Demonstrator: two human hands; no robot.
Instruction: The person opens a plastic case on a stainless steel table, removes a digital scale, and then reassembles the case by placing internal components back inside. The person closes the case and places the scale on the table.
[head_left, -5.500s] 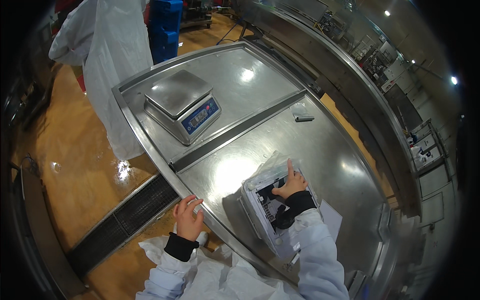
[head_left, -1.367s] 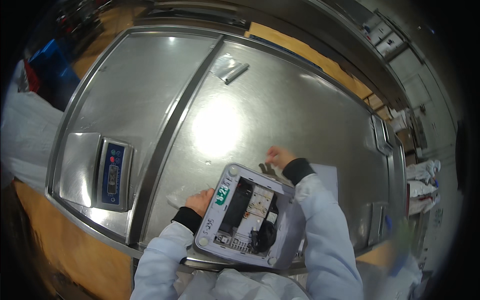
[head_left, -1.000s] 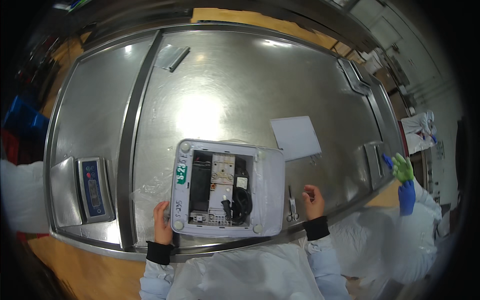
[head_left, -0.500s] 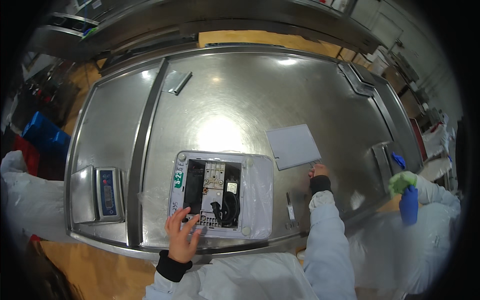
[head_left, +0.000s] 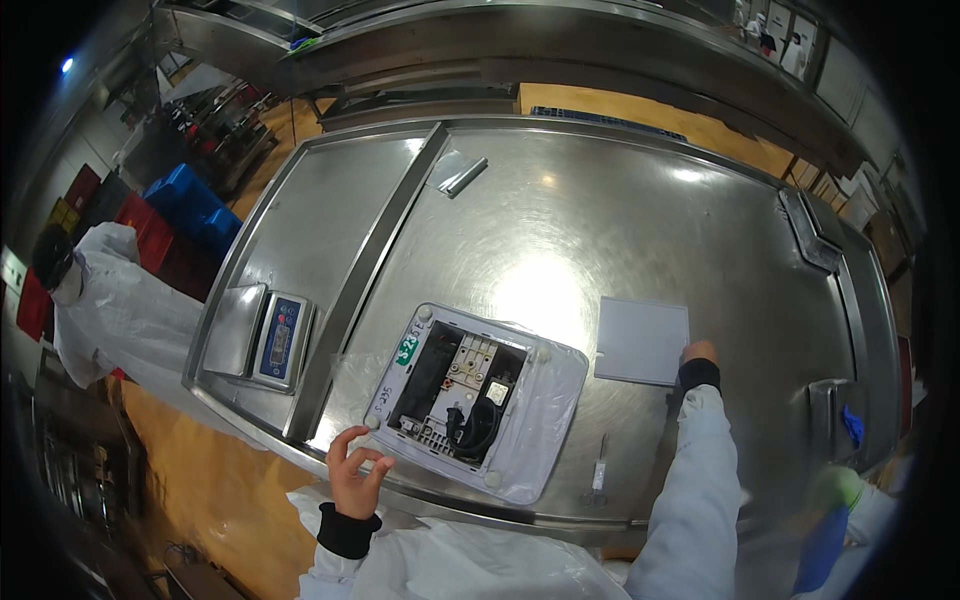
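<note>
An upturned machine base (head_left: 565, 405), like the underside of a bench scale, lies on the steel table in clear plastic film. Its open bay shows a circuit part and a coiled black cable (head_left: 480, 428). My left hand (head_left: 357, 480) hovers by its near left corner, fingers apart and holding nothing. To the right lies a flat grey cover panel (head_left: 643, 340). My right hand (head_left: 699, 352) is closed at the panel's right edge, its fingertips partly hidden. Between base and panel, nearer me, lie small scissors (head_left: 598, 476).
A digital scale (head_left: 280, 340) stands left of a raised metal divider (head_left: 375, 270). A small metal sheet (head_left: 459, 174) lies at the back. Metal blocks (head_left: 812, 230) line the right side. One person in white (head_left: 130, 300) is at left; a gloved co-worker (head_left: 835, 515) is at right.
The view has turned, so the table contents sit farther right and rotated clockwise. My left hand has come off the base's near edge. My right hand stays at the panel's edge.
</note>
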